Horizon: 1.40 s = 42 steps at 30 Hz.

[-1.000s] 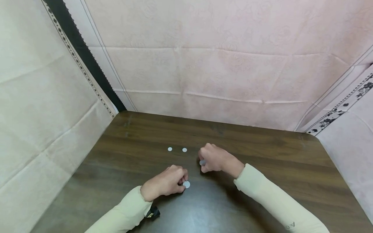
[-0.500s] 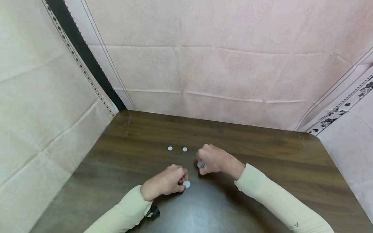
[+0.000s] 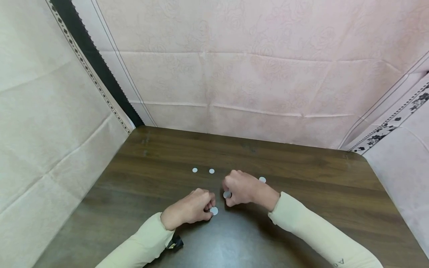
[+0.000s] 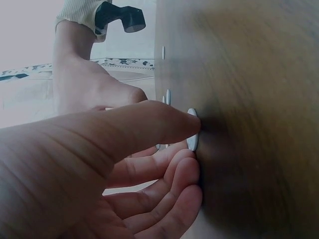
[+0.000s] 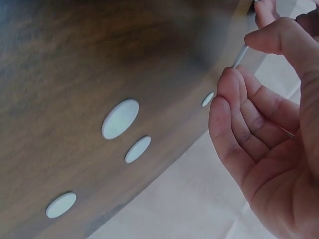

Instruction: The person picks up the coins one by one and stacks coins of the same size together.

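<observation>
In the head view my left hand [image 3: 192, 209] holds a white disc [image 3: 214, 211] between thumb and fingers, close over the table. The left wrist view shows this disc [image 4: 192, 143] nearly edge-on by the thumb tip. To its right, my right hand [image 3: 245, 189] pinches a second, smaller-looking disc [image 3: 227, 194]. In the right wrist view that held disc [image 5: 240, 56] is seen as a thin edge between thumb and fingertips, tilted. The two hands are near each other but apart.
Farther back on the wooden table [image 3: 161, 152] lie two small white discs, a left one [image 3: 194, 170] and a right one [image 3: 212, 171]. Another disc [image 3: 262, 179] shows behind the right wrist. Several discs lie flat in the right wrist view. A pale cloth [image 3: 251, 74] hangs beyond the table.
My right hand has moved left and nearer the person with its disc, toward the left hand. A disc behind the right wrist has come into view. The left hand stays put.
</observation>
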Available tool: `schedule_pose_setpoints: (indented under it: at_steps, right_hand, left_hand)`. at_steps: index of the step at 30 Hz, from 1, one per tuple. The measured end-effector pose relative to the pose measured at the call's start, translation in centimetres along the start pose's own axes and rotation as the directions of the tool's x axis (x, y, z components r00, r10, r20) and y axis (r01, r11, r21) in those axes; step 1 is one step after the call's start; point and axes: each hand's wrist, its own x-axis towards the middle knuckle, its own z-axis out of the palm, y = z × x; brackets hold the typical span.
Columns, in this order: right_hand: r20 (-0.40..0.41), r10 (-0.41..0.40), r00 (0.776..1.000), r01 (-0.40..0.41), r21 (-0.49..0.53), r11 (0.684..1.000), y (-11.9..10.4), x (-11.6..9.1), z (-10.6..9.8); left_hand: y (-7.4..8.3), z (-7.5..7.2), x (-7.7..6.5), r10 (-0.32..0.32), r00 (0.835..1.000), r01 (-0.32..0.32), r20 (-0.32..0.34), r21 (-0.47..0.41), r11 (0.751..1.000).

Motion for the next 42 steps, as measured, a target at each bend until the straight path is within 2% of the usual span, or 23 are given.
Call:
schedule_pose_setpoints:
  at_steps: [10, 18, 25, 30, 33, 34, 42]
  right_hand:
    - [-0.028, -0.044, 0.999, 0.044, 0.018, 0.999, -1.0, -0.5, 1.0]
    - [-0.038, -0.074, 0.997, 0.075, 0.022, 0.997, -2.0, -0.6, 1.6]
    - [-0.037, -0.069, 0.997, 0.070, 0.041, 0.997, -2.8, -0.7, 1.9]
    - [-0.061, -0.065, 0.996, 0.069, 0.075, 0.995, -3.2, -0.7, 2.2]
    - [-0.069, -0.059, 0.996, 0.065, 0.095, 0.993, -3.5, -0.7, 2.4]
    - [-0.070, -0.058, 0.996, 0.065, 0.100, 0.993, -3.5, -0.7, 2.5]
    - [-0.087, -0.052, 0.995, 0.060, 0.088, 0.994, -3.8, -0.8, 3.1]
  left_hand:
    - [-0.1, 0.0, -0.1, -0.007, 1.000, 0.007, 0.008, -0.014, 1.000]
    - [0.1, -0.1, -0.3, 0.016, 1.000, -0.016, 0.001, 0.033, 0.999]
    - [0.2, -0.1, -0.3, 0.002, 1.000, -0.003, 0.019, 0.026, 1.000]
    - [0.0, 0.0, -0.4, 0.043, 0.999, -0.043, -0.007, 0.032, 0.999]
    - [0.0, 0.0, -0.4, 0.037, 0.999, -0.037, -0.002, 0.030, 0.999]
    - [0.3, -0.2, -0.4, 0.015, 1.000, -0.015, 0.007, 0.015, 1.000]
    - [0.5, 0.0, -0.3, 0.017, 1.000, -0.018, 0.002, 0.064, 0.998]
